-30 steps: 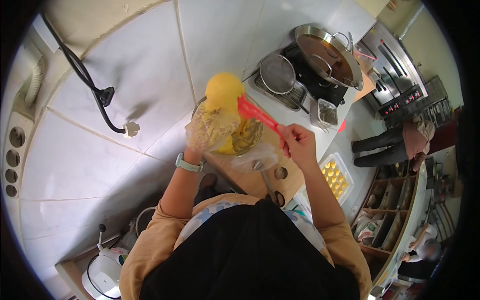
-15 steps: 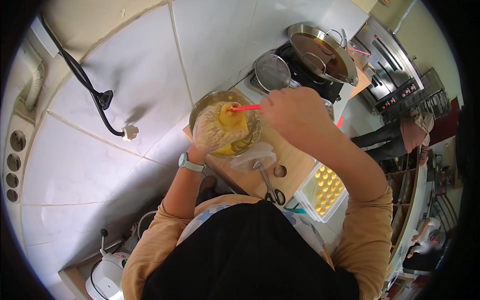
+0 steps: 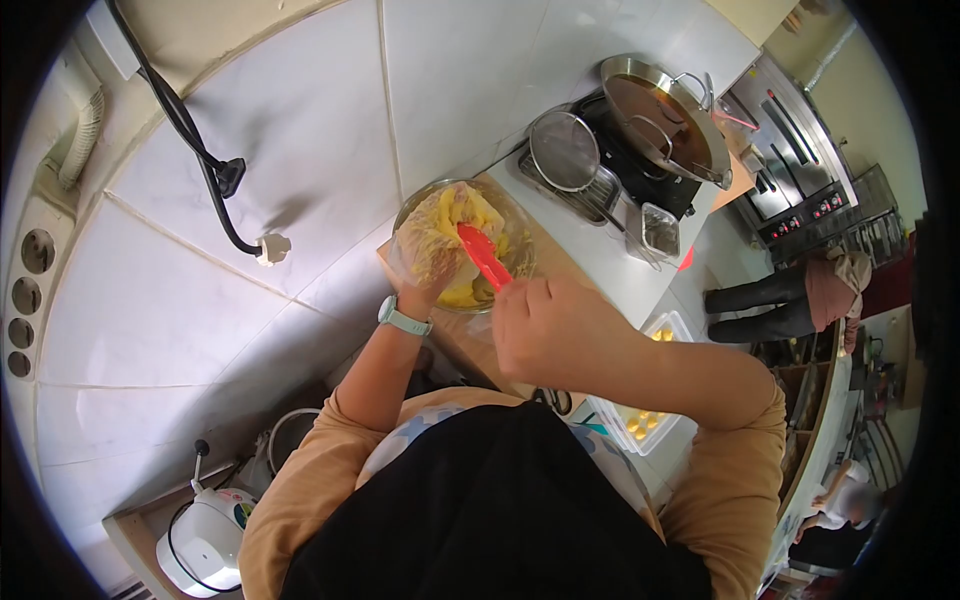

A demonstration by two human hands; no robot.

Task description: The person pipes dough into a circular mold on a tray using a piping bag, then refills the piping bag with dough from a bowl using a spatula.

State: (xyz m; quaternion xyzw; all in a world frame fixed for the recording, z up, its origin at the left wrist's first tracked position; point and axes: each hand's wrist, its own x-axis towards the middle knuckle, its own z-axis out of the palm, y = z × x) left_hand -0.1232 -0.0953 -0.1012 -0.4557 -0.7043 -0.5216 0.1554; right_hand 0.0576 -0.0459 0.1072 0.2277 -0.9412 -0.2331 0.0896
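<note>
My left hand (image 3: 419,290), mostly covered by clear plastic smeared with yellow, is closed around a plastic bag (image 3: 425,247) over the metal bowl (image 3: 526,222). Soft yellow batter (image 3: 478,205) fills the bag's mouth, and more of it coats the bowl. In my right hand (image 3: 555,325) is a red spatula (image 3: 484,256), its blade against the batter at the bag. The fingers wrap its handle end. Scissors (image 3: 551,401) lie partly hidden below my right forearm.
Beyond the wooden board (image 3: 560,262) stand a strainer (image 3: 564,150), a wire basket (image 3: 660,229) and a wide pan of brown liquid (image 3: 665,120) on a stove. A tray (image 3: 652,443) of yellow pieces sits near my right elbow. Another person (image 3: 800,290) stands at the right.
My right hand has come down and toward me, bringing the red spatula's blade into fuller view. My forearm now covers more of the tray and board. My left hand keeps its hold on the bag.
</note>
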